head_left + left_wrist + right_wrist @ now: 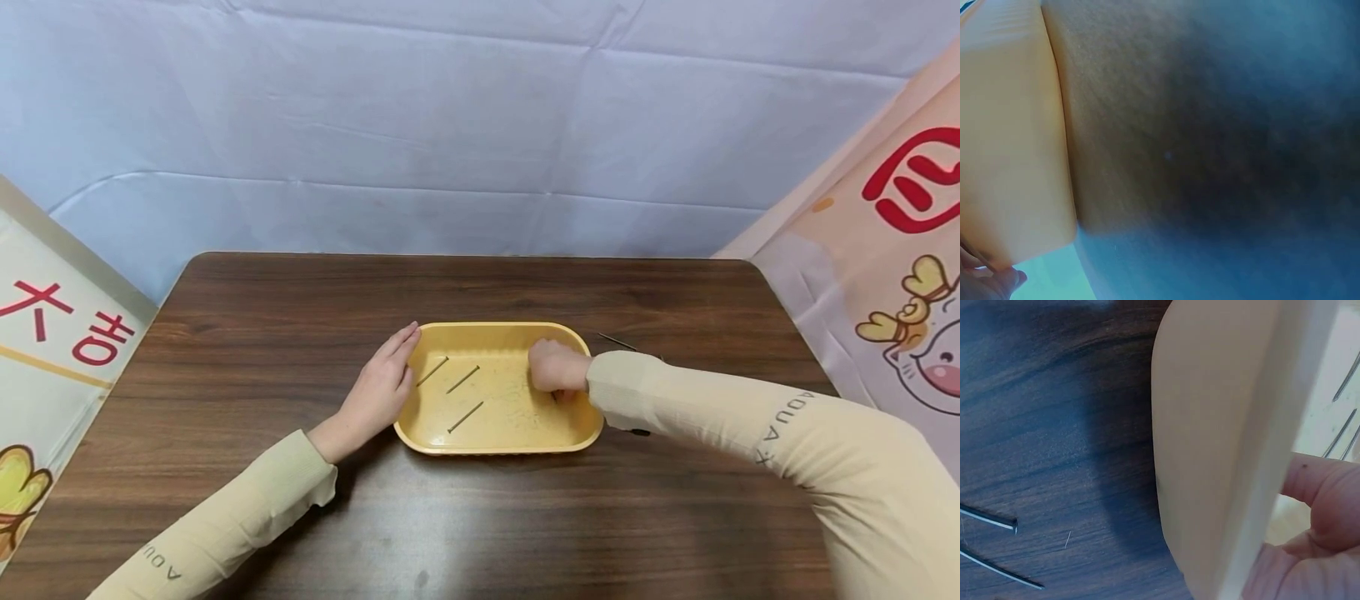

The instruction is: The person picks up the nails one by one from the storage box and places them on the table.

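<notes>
A shallow yellow plastic tray [498, 451] sits on the table. Three long nails [466, 417] lie slanted and spaced apart in its left half. Along the tray's left end rests my left hand [377, 390], its fingers extended against the wall; fingertips [1004, 281] touch the tray edge in the left wrist view. My right hand [555, 365] reaches over the right rim into the tray, fingers curled and low near the bottom. In the right wrist view the tray wall partly hides this hand [1329, 515], and I cannot tell whether a nail is between its fingertips.
Right of the tray, on the brown wooden table [300, 300], lie more nails [988, 517], partly covered by the right sleeve [705, 404] in the head view. A pale cloth [420, 125] hangs behind the table, and printed banners [900, 275] stand at both sides.
</notes>
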The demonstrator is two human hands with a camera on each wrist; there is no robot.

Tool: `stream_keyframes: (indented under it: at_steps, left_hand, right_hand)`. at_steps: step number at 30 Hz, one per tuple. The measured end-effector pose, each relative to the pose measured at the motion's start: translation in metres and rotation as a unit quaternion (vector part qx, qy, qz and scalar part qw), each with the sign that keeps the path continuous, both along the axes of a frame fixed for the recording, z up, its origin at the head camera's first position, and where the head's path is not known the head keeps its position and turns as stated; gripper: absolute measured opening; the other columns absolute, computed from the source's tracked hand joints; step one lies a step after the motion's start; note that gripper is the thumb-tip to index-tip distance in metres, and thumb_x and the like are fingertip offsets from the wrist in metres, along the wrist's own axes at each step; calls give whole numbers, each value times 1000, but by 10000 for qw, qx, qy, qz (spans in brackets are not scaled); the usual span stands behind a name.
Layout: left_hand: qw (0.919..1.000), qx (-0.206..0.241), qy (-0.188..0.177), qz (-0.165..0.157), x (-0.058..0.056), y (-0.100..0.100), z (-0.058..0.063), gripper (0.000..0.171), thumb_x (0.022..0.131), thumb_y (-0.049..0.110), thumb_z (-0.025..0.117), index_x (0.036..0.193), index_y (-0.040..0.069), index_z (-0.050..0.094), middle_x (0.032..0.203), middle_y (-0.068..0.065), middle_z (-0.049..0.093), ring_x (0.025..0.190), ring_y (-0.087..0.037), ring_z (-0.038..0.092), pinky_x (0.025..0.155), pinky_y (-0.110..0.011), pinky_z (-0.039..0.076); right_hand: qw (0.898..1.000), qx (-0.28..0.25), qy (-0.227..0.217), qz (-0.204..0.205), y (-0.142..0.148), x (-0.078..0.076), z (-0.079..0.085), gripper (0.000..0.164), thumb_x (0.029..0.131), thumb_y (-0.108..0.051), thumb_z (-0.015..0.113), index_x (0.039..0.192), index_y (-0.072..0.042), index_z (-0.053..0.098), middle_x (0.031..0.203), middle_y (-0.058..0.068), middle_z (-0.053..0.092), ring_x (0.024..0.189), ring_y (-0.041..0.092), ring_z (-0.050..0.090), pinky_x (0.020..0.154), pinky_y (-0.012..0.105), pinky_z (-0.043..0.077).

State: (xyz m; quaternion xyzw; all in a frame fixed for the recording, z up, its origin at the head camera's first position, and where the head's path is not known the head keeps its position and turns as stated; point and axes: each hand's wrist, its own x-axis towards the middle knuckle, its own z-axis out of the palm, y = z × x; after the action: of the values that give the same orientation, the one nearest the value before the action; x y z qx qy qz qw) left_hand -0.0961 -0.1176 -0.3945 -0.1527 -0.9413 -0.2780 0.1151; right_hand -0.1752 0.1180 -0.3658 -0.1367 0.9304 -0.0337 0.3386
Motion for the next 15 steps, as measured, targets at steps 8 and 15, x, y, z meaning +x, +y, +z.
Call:
stream_keyframes:
  at_steps: [8, 15]
  left_hand:
    - [10000, 3, -8, -5, 0, 0, 0, 47, 83, -6, 48, 130, -10, 43, 138, -18, 41, 127, -28, 38, 105, -39, 31]
    - [10000, 2, -23, 4, 0, 0, 1, 47, 84, -5, 48, 130, -10, 43, 138, -18, 40, 127, -28, 38, 105, -39, 31]
  right_hand:
    - [9997, -253, 62, 21, 1, 8, 1, 50, 90, -4, 36, 131, 18, 18, 65, 14, 50, 42, 14, 50, 37, 23, 43]
    - [9998, -212, -31, 57, -1, 8, 1, 57, 90, -4, 36, 137, 16, 9, 67, 14, 48, 43, 15, 50, 40, 24, 45]
